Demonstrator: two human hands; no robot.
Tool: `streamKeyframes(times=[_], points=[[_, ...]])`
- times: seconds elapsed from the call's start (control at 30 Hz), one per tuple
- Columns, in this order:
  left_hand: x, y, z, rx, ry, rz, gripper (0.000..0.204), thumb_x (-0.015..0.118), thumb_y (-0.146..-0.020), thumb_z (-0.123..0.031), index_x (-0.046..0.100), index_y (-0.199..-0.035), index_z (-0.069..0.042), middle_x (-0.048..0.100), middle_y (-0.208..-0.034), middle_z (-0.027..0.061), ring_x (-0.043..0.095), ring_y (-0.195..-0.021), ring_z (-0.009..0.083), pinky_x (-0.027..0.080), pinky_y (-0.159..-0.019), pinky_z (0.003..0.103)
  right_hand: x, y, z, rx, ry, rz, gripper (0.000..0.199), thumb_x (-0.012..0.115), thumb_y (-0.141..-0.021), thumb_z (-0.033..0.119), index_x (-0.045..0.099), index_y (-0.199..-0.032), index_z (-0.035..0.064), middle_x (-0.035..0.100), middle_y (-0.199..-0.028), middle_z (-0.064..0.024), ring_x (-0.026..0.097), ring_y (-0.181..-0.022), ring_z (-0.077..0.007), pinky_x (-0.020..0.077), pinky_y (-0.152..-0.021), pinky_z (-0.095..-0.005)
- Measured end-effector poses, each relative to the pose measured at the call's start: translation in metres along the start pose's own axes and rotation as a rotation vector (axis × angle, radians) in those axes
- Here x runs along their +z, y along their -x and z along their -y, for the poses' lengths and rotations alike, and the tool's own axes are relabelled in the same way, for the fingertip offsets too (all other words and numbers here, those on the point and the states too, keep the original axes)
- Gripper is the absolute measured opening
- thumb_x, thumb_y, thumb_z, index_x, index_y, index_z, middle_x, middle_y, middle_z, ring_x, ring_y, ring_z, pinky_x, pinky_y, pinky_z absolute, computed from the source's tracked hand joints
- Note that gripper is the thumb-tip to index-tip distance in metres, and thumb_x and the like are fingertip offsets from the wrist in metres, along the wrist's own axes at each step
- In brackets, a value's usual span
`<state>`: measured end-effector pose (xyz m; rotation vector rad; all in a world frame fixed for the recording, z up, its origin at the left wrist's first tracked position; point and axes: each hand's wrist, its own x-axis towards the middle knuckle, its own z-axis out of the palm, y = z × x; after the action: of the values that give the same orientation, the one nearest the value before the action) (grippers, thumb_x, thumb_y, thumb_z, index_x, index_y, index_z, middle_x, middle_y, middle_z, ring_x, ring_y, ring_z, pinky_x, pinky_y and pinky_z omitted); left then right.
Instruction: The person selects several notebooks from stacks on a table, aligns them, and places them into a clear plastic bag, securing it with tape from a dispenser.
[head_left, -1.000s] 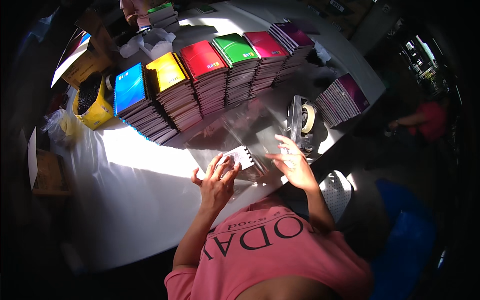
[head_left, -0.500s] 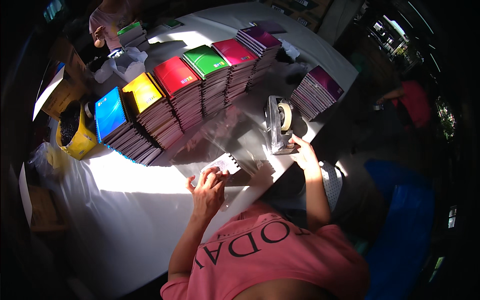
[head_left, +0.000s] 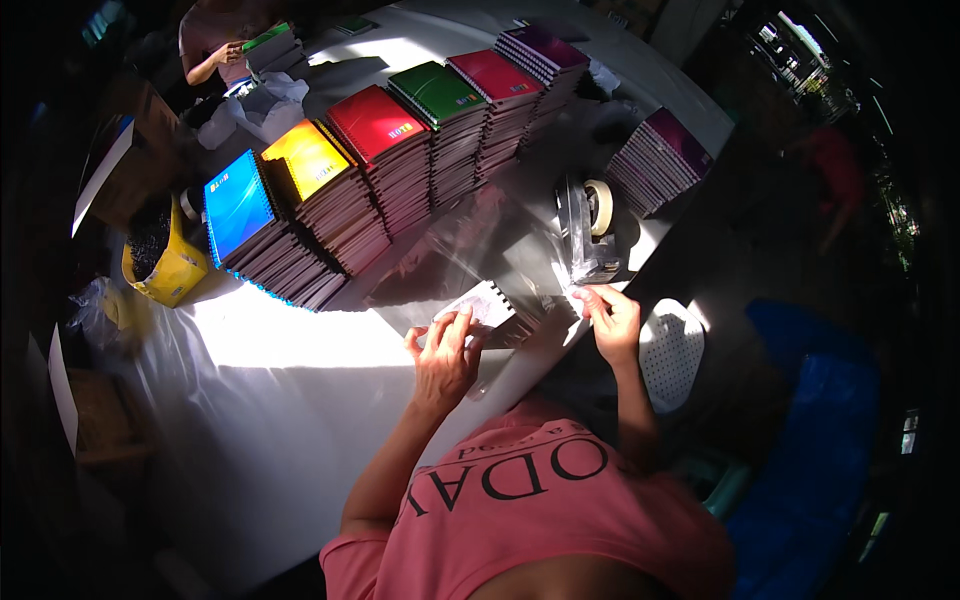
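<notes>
A small notebook (head_left: 484,306) with a white page side up and black spiral binding lies on the table under clear plastic film (head_left: 480,245). My left hand (head_left: 447,362) rests over its near left edge, fingers apart and fingertips on it. Just in front of the black tape dispenser (head_left: 578,240), my right hand (head_left: 615,325) pinches thumb and forefinger together. Between those fingertips shows a small shiny bit that looks like a piece of clear tape. A roll of tape (head_left: 598,207) sits in the dispenser.
Tall stacks of spiral notebooks with blue (head_left: 238,205), yellow (head_left: 305,160), red (head_left: 375,125) and green (head_left: 435,95) covers stand across the table (head_left: 300,440). A purple stack (head_left: 660,160) stands at right. A yellow container (head_left: 170,265) is far left. Another person (head_left: 215,45) handles notebooks at the back.
My right hand has drawn back from the dispenser's front, its fingers now closed in a pinch. My left hand stays at the notebook, its fingers more spread. The whole view has shifted slightly.
</notes>
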<state>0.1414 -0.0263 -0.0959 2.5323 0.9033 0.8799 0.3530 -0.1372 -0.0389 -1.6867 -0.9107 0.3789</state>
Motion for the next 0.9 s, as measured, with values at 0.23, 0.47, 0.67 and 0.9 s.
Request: streamKeyframes(times=[0.23, 0.47, 0.67, 0.9], points=[[0.000, -0.001, 0.000, -0.025, 0.089, -0.001, 0.054, 0.069, -0.079, -0.024, 0.049, -0.125, -0.006, 0.065, -0.102, -0.0014, 0.055, -0.105, 0.0147, 0.027, -0.091, 0.044, 0.089, 0.022, 0.027, 0.430, -0.365, 0.285, 0.033, 0.058, -0.092, 0.021, 0.064, -0.068, -0.0015, 0.051, -0.052, 0.0000, 0.042, -0.044, -0.0047, 0.0316, -0.042, -0.0215], [-0.001, -0.004, -0.002, 0.040, -0.094, -0.043, 0.040, 0.066, -0.077, -0.026, 0.061, -0.116, -0.030, 0.058, -0.105, -0.0003, 0.055, -0.102, 0.0118, 0.031, -0.081, 0.041, 0.093, 0.026, 0.023, 0.486, -0.254, 0.221, 0.031, 0.061, -0.089, 0.021, 0.064, -0.066, 0.0014, 0.046, -0.046, 0.0013, 0.038, -0.037, -0.0049, 0.0290, -0.037, -0.0214], [-0.027, -0.016, -0.011, -0.057, -0.069, -0.046, 0.049, 0.073, -0.070, -0.024, 0.062, -0.117, -0.034, 0.053, -0.123, 0.0038, 0.050, -0.111, 0.0169, 0.032, -0.080, 0.040, 0.091, 0.031, 0.015, 0.584, -0.216, 0.206, 0.033, 0.065, -0.086, 0.029, 0.069, -0.073, -0.0011, 0.060, -0.058, -0.0024, 0.045, -0.042, -0.0060, 0.0385, -0.040, -0.0211], [-0.036, -0.020, -0.009, -0.064, -0.034, 0.173, 0.067, 0.079, -0.060, -0.039, 0.058, -0.124, -0.031, 0.049, -0.128, 0.0060, 0.048, -0.114, 0.0234, 0.037, -0.084, 0.043, 0.105, 0.035, -0.010, 0.388, -0.221, 0.116, 0.048, 0.073, -0.081, 0.029, 0.055, -0.046, 0.0019, 0.047, -0.041, 0.0001, 0.041, -0.036, -0.0063, 0.0317, -0.036, -0.0237]])
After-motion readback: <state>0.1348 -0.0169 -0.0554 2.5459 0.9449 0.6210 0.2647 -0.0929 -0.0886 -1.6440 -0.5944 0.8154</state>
